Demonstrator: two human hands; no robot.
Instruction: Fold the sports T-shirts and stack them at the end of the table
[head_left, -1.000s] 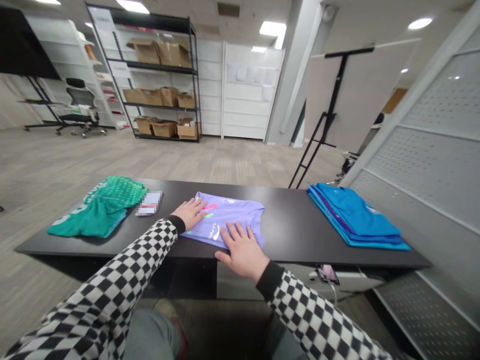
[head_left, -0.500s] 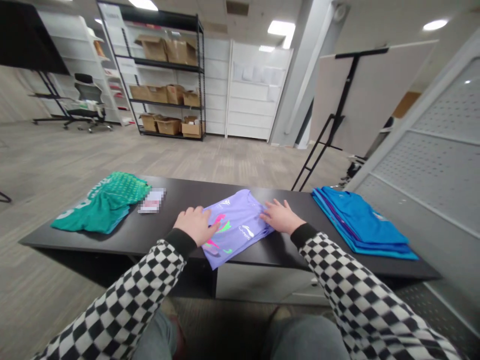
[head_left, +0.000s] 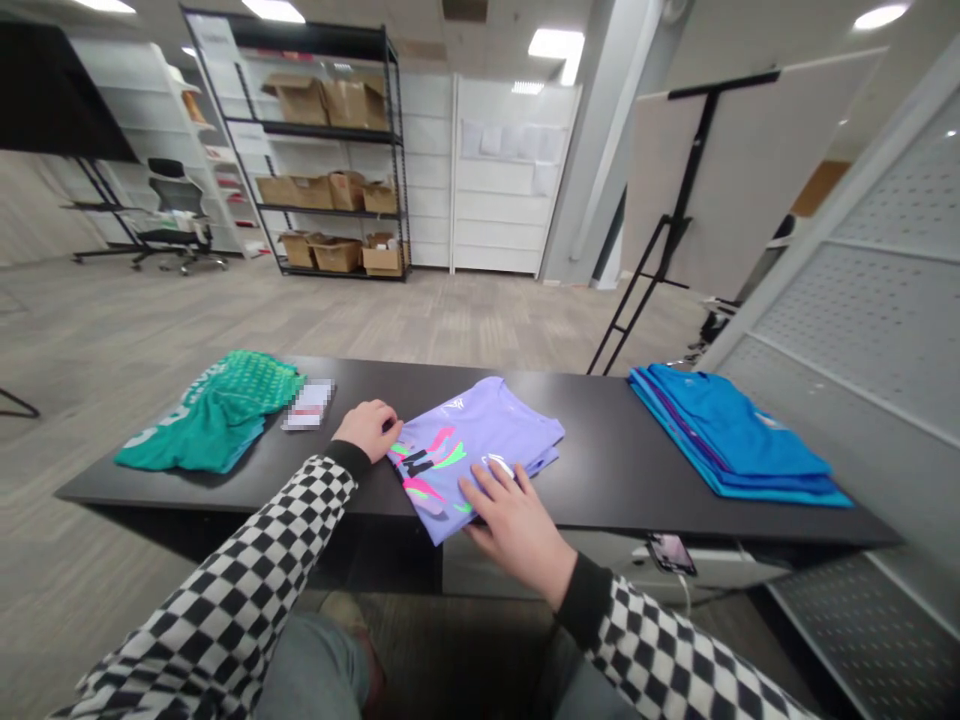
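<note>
A folded lilac shirt (head_left: 495, 430) with pink and green marks lies at the middle of the black table (head_left: 600, 470), one corner over the near edge. My left hand (head_left: 367, 428) rests curled at the shirt's left edge, fingers bent onto the cloth. My right hand (head_left: 510, 520) lies flat with fingers spread on the shirt's near right part. Both sleeves are black-and-white check.
A folded green shirt (head_left: 210, 420) lies at the table's left, a small card (head_left: 307, 405) beside it. A stack of blue shirts (head_left: 735, 440) sits at the right. A phone (head_left: 671, 552) lies on a ledge below the table. Shelving with boxes (head_left: 330, 150) stands behind.
My right hand has come from the shirt's far right edge to its near right part. The shirt has turned a little, and my left hand stays at its left edge.
</note>
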